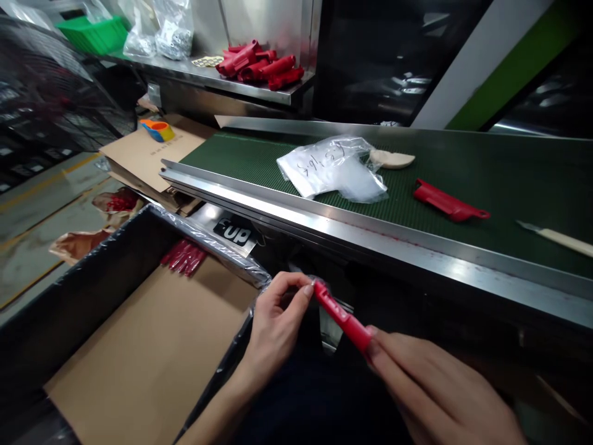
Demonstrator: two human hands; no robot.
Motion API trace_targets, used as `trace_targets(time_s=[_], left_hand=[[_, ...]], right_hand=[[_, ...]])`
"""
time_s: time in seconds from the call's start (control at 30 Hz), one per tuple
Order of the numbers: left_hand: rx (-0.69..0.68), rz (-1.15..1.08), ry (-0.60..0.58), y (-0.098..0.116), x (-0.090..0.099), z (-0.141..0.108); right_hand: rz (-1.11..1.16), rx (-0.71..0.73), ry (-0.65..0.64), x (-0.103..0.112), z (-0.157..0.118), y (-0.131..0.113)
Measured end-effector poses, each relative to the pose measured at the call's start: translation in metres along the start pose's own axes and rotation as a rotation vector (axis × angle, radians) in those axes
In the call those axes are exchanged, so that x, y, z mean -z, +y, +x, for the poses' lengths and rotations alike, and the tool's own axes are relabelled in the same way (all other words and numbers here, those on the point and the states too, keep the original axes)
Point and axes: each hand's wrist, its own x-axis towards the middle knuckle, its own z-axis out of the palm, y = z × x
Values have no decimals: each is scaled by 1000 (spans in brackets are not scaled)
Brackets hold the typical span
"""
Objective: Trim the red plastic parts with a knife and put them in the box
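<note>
A slim red plastic part (341,316) slants between my two hands, above the gap in front of the conveyor. The thumb and forefinger of my left hand (278,315) are pinched at its far tip, where a little clear film seems to show. My right hand (430,377) grips the near end, its fingers closed round it. Beside my left hand stands an open box lined with black plastic (252,312). Inside it, several shiny red parts (184,256) lie in a row on a cardboard sheet (162,346).
On the green conveyor (509,167) lie a clear bag with writing (328,167), a pale half-round piece (393,159), another red part (447,201) and a knife (558,238). Red parts (259,65) are piled on a metal shelf. A tape dispenser (158,130) sits on cardboard (139,157).
</note>
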Motion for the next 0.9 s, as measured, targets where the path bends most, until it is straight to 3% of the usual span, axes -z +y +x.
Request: trace_targets(time_s=[0.07,0.13,0.2,0.3,0.37,0.43,0.6,0.7,0.77,0.9], left_hand=[[-57,32,-28,-4,2,-1],[-111,60,-41,-10,3,-5],[-153,77,-25,-15,0,-12],[-193,104,31,-19,-5,-23],[-224,124,23,-20,-7,-27],[-267,147,-6,-18,-5,-29],[-294,239,11,-14,11,-26],[-362,303,-102,-11,18,-27],[-447,323,-145,-10,22,-28],[-502,230,-92,-12,40,-30]], right_hand=[[-57,158,-29,-5,1,5],[-63,159,21,-12,4,4],[-48,63,133,-20,7,-3],[-21,-254,342,-36,11,-19],[27,-366,390,-44,11,-25],[108,-304,331,-49,9,-21],[103,56,-36,-50,14,16],[162,201,-84,-58,26,23],[288,190,-65,-65,32,16],[478,31,-31,-77,40,-4]])
